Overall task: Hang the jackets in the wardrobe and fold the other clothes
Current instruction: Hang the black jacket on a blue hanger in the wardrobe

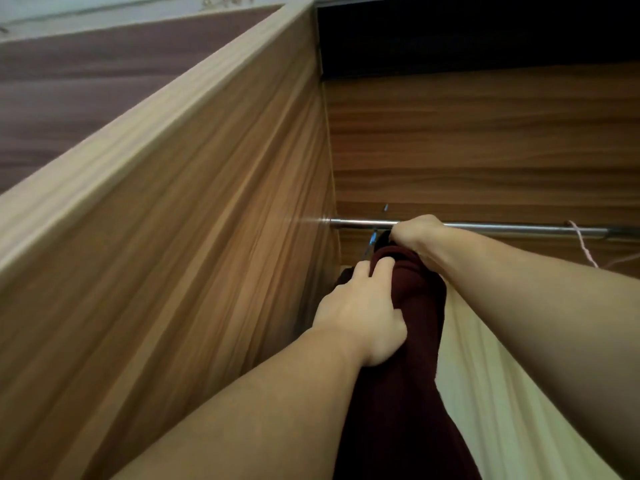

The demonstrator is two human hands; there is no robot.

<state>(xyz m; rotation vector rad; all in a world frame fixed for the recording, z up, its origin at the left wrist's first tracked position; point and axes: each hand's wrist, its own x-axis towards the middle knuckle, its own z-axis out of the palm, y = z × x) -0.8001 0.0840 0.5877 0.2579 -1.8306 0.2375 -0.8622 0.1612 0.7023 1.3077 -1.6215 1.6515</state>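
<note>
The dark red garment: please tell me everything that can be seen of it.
The dark red garment looks like soft, thick cloth, bunched into folds. It hangs down just below the metal rail, near the wardrobe's left wall. The left hand grips its side; the right hand holds its top at the rail. Its hanger is mostly hidden.

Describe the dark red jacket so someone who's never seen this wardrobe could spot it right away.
Start at the metal rail crossing the wooden wardrobe, and follow it to its left end near the side panel. The jacket hangs down from there, gripped by the left hand, with the right hand at its top. It is dark maroon; the cloth beside it is pale yellow.
</note>
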